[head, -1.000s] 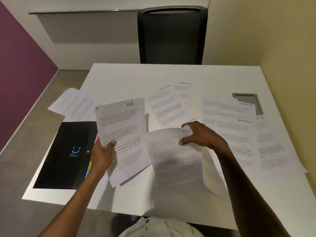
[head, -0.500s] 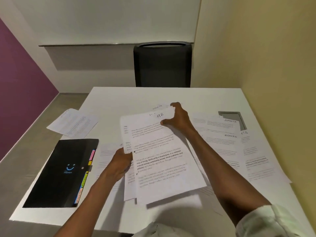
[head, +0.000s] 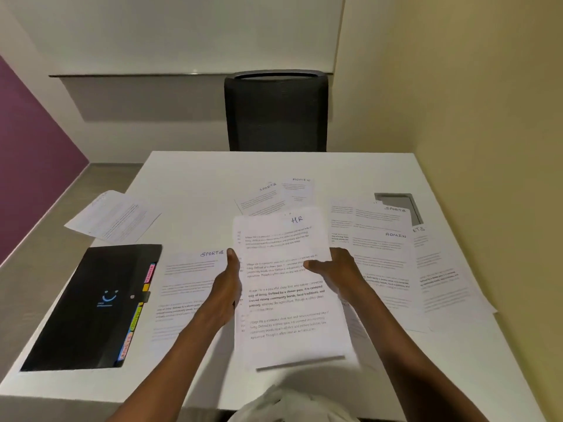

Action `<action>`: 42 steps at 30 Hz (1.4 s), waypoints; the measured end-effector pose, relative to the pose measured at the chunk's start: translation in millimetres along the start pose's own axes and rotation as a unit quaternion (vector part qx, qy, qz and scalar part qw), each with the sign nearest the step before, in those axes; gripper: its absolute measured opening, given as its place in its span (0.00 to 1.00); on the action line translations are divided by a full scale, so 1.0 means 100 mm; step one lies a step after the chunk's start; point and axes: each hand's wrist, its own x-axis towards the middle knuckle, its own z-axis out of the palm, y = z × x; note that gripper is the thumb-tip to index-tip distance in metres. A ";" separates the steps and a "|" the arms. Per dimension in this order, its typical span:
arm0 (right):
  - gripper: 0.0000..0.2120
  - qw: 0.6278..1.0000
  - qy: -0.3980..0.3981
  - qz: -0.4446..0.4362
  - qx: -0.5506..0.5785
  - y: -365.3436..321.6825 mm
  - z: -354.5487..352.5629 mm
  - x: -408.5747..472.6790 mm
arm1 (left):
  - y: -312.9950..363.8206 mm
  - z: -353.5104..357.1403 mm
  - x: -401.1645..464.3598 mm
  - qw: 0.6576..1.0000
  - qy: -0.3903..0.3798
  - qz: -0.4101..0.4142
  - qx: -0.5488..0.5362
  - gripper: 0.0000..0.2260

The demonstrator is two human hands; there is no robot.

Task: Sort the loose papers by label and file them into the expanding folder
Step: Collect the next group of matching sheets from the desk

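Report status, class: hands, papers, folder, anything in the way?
Left hand and right hand both grip the HR stack by its sides. Black folder closed, left. SPORTS sheet lies between stack and folder.

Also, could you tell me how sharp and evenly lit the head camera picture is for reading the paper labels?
Head view: dim, warm lighting; the HR stack casts a shadow below its near edge. Head view: its large "HR" heading and bold lines read, the finer text is soft. Head view: wide-angle bending curves the table edges. Head view: the far ADMIN sheet is faint, and the folder tabs are blurred.
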 end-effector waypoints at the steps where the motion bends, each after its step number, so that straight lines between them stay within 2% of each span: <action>1: 0.14 0.999 0.013 -0.015 0.029 0.03 0.01 0.01 | 0.03 0.04 -0.01 0.999 -0.010 0.027 0.021 0.32; 2: 0.14 0.998 0.027 -0.036 0.052 0.03 0.02 0.00 | 0.06 0.08 -0.02 0.996 -0.018 0.081 0.024 0.27; 4: 0.14 0.992 0.061 -0.085 0.064 -0.05 0.01 -0.07 | 0.09 0.13 -0.04 0.982 -0.026 0.187 0.027 0.09; 6: 0.14 0.985 0.098 -0.134 0.040 -0.14 -0.04 -0.11 | 0.12 0.17 -0.04 0.970 -0.005 0.242 0.036 0.10; 9: 0.13 0.978 0.128 -0.165 0.023 -0.15 -0.11 -0.14 | 0.16 0.24 -0.05 0.963 0.009 0.267 0.039 0.09; 12: 0.17 0.979 0.140 -0.149 0.025 -0.02 -0.13 -0.16 | 0.12 0.27 -0.07 0.967 0.011 0.254 0.026 0.11; 18: 0.21 0.987 0.107 -0.089 0.079 0.29 0.01 -0.23 | -0.12 0.28 -0.02 0.981 0.019 0.193 0.025 0.22; 23: 0.16 0.986 0.103 -0.085 0.097 0.31 0.08 -0.20 | -0.07 0.34 0.00 0.981 0.026 0.193 0.022 0.16; 26: 0.17 0.988 0.092 -0.086 0.093 0.29 0.06 -0.16 | -0.05 0.30 0.06 0.981 0.021 0.193 0.024 0.17; 29: 0.21 0.995 0.060 -0.063 0.041 0.38 0.12 -0.13 | -0.13 0.27 0.13 0.985 0.021 0.169 0.034 0.18; 32: 0.19 0.995 0.074 -0.070 0.006 0.39 0.18 -0.10 | -0.19 0.24 0.16 0.985 0.030 0.170 0.029 0.15; 37: 0.16 0.991 0.086 -0.087 0.050 0.26 0.17 -0.10 | -0.10 0.16 0.16 0.982 -0.001 0.187 0.007 0.17; 42: 0.20 0.993 0.081 -0.080 0.040 0.23 0.18 -0.06 | 0.00 0.20 0.08 0.983 -0.012 0.184 -0.005 0.10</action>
